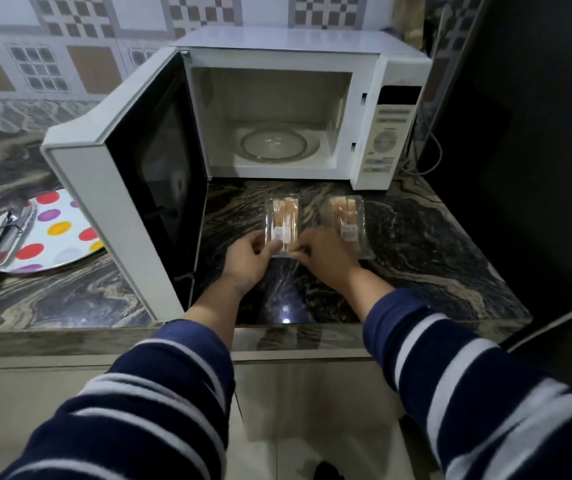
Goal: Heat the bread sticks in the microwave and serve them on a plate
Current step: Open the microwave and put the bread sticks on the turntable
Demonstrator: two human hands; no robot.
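Two clear plastic packs of bread sticks lie side by side on the dark marble counter in front of the microwave (395, 74). My left hand (246, 258) and my right hand (326, 254) both grip the near edge of the left pack (283, 216). The right pack (345, 216) lies untouched beside my right hand. The microwave door (132, 188) stands wide open to the left, and its glass turntable (274, 143) has nothing on it. A white plate with coloured dots (59, 233) sits on the counter left of the door.
Metal tongs (0, 237) rest on the plate's left side. A dark appliance or wall (527, 168) rises at the right edge of the counter, with a cable behind the microwave. The counter's front edge (277, 337) runs just under my forearms.
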